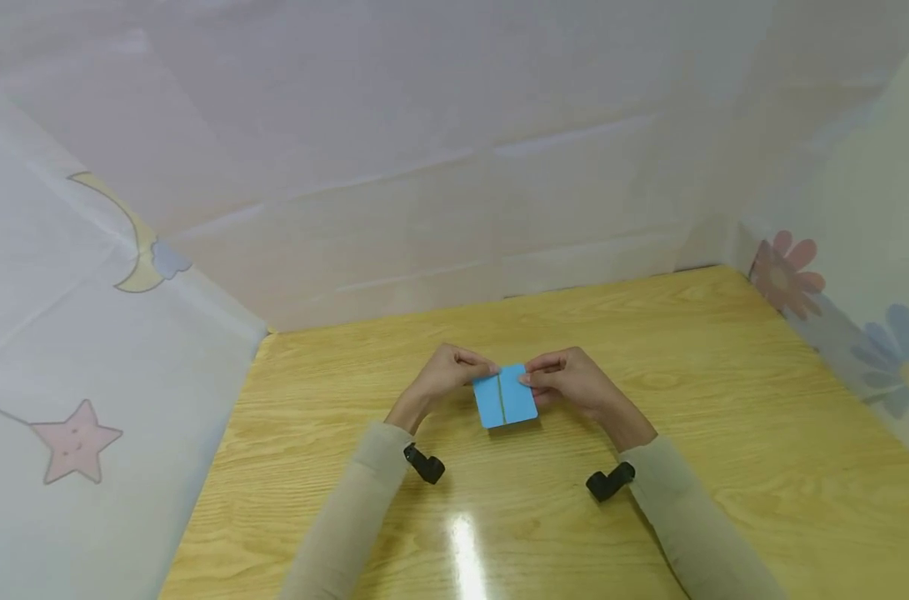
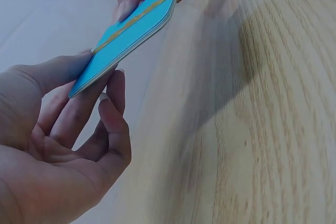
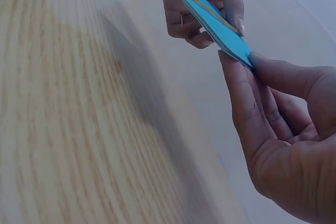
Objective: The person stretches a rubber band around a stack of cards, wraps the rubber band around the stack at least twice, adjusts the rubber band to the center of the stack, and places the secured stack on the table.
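Observation:
A thin stack of blue square cards (image 1: 519,398) with rounded corners is held up over the table by both hands. Around it runs a yellowish rubber band (image 1: 502,402), left of the middle in the head view. My left hand (image 1: 445,372) pinches the far left corner, thumb on top and fingers beneath. At the far right corner, my right hand (image 1: 576,382) grips the stack the same way. Several thin layers show along the edge of the cards (image 2: 100,67) in the left wrist view. The right wrist view shows the stack (image 3: 233,44) tilted, its underside mostly hidden.
The wood-grain table (image 1: 334,400) stretches out around the hands. Pale cloth walls stand at the back and sides, with a moon (image 1: 135,242), a star (image 1: 77,442) and flowers (image 1: 787,275) printed on them. A black camera mount (image 1: 424,464) sits at the left wrist.

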Tool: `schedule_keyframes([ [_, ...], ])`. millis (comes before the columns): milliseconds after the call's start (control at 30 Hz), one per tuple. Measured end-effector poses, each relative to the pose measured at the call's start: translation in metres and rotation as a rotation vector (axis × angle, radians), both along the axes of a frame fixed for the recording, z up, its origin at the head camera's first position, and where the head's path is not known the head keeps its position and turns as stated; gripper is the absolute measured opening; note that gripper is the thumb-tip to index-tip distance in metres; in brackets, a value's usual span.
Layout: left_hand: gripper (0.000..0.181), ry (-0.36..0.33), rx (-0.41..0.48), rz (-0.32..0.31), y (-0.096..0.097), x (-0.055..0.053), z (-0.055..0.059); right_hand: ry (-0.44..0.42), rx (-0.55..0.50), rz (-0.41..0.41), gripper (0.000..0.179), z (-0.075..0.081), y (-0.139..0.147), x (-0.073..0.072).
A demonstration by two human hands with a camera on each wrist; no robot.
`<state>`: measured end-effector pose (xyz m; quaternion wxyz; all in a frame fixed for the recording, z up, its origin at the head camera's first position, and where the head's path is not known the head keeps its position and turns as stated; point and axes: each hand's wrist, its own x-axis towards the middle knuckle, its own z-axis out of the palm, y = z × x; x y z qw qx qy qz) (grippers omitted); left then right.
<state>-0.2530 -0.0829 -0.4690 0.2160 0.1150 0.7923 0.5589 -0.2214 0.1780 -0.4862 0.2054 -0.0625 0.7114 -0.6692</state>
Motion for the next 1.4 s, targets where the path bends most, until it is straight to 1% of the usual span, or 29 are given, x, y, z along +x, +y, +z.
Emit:
schedule_keyframes([
  [167, 0.022, 0.0, 0.015, 0.017, 0.004, -0.002, 0.001, 0.005, -0.001, -0.006, 0.041, 0.002, 0.001, -0.001],
  [233, 0.021, 0.001, 0.011, 0.027, 0.005, -0.002, 0.001, 0.006, -0.003, -0.011, 0.04, 0.003, 0.001, -0.001],
  [300, 0.02, 0.002, -0.001, 0.024, 0.007, -0.001, 0.002, 0.01, -0.005, 0.001, 0.039, 0.002, 0.0, -0.001],
  [467, 0.023, 0.036, -0.029, 0.014, 0.012, -0.001, 0.004, 0.032, -0.015, 0.023, 0.037, 0.003, -0.005, -0.002],
  [567, 0.023, 0.052, -0.04, 0.029, 0.011, 0.0, 0.005, 0.037, -0.021, 0.013, 0.038, 0.003, -0.006, -0.002],
  [767, 0.021, 0.014, -0.003, 0.04, 0.003, 0.0, 0.001, -0.01, -0.017, -0.021, 0.041, 0.002, 0.001, -0.003],
  [900, 0.024, 0.014, 0.017, 0.033, 0.002, 0.0, 0.0, -0.016, -0.026, -0.01, 0.042, 0.003, 0.003, -0.003],
  [1000, 0.024, 0.028, 0.016, 0.035, 0.003, -0.001, 0.0, -0.013, -0.03, -0.01, 0.043, 0.004, 0.003, -0.002],
  [1200, 0.022, 0.026, -0.009, 0.066, 0.007, -0.001, 0.0, -0.02, -0.013, -0.011, 0.043, 0.003, 0.001, -0.002],
  [1400, 0.024, 0.025, -0.018, 0.07, 0.012, 0.0, 0.0, -0.005, -0.013, 0.002, 0.043, 0.001, 0.0, -0.002],
])
